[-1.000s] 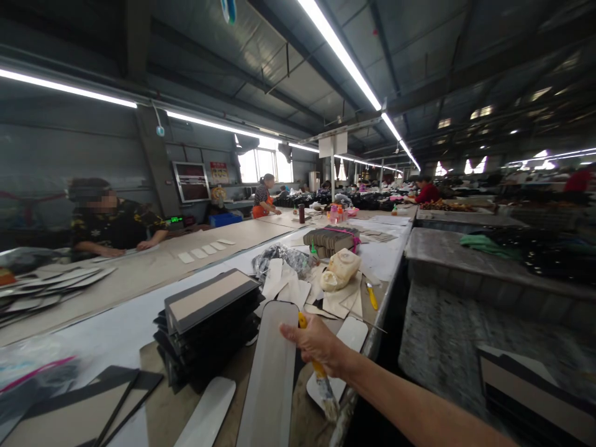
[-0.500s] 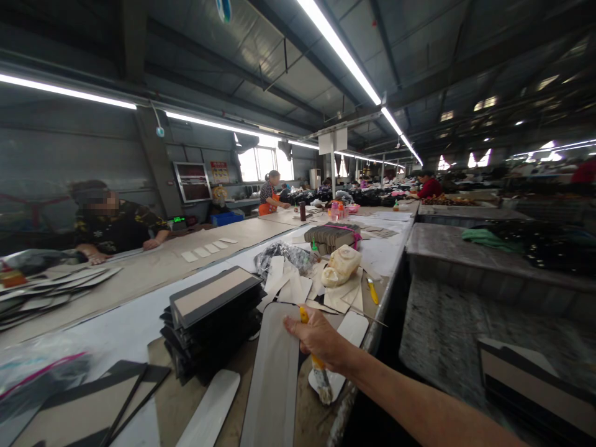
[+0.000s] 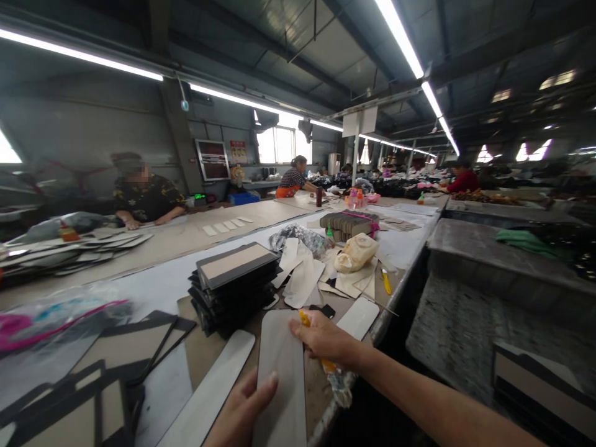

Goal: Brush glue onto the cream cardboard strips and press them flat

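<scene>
My right hand [image 3: 328, 340] is closed around the yellow handle of a brush [image 3: 341, 392], whose worn bristles point down past the table edge. Its thumb and fingers meet the upper right edge of a long pale panel with rounded corners [image 3: 281, 354]. My left hand [image 3: 244, 406] lies low by the panel's left edge, thumb and fingers apart. Left of that hand rests another pale strip [image 3: 209, 385]. A further white strip [image 3: 361, 316] sits partly behind my right hand.
A stack of dark-edged boards [image 3: 233, 279] stands left of the panel. Behind are loose pale pieces [image 3: 302, 273], a yellowish lump [image 3: 357, 253], a yellow-handled tool [image 3: 386, 281] and a strapped bundle [image 3: 348, 225]. Across the table a co-worker [image 3: 148, 198] leans over it.
My left hand has come into view from below, beside the panel. The view has swung left. My right hand still grips the brush, whose bristles now hang nearer the table edge.
</scene>
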A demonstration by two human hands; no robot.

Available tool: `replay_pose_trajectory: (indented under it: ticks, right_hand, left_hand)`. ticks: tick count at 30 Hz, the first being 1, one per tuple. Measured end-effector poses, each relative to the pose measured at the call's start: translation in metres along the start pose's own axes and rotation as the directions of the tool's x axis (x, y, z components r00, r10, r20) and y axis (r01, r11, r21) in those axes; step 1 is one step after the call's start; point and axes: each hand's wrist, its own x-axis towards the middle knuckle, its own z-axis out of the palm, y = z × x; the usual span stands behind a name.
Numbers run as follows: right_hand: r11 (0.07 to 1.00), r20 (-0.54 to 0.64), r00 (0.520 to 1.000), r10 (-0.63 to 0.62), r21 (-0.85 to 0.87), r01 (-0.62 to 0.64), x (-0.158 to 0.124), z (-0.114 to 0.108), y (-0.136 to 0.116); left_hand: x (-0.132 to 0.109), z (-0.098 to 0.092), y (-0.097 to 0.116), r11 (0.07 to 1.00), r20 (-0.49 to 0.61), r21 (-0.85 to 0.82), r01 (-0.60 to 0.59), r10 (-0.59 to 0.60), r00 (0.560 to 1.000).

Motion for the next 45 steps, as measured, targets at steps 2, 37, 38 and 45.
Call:
replay_pose_trajectory:
  ticks: [2, 37, 38, 45]
  right_hand:
    - [0.996, -0.050, 0.999, -0.019, -0.089, 0.014, 0.000, 0.003, 0.003]
    - [0.553, 0.013, 0.886, -0.464, -0.777, 0.301, 0.002, 0.009, 0.008]
    - [0.554, 0.016, 0.891, -0.453, -0.778, 0.296, 0.002, 0.010, 0.007]
    - [0.446, 0.069, 0.821, -0.566, -0.812, 0.376, -0.019, 0.018, 0.002]
  left_hand:
    - [-0.001, 0.009, 0.010, 1.000, 0.004, -0.019, 0.015, -0.015, 1.000]
    - [0.014, -0.002, -0.018, 0.989, -0.145, 0.107, -0.099, 0.114, 0.983]
    - [0.015, -0.003, -0.018, 0.989, -0.155, 0.113, -0.100, 0.117, 0.981]
    - [0.011, -0.003, -0.013, 0.997, -0.188, 0.053, -0.049, 0.058, 0.980]
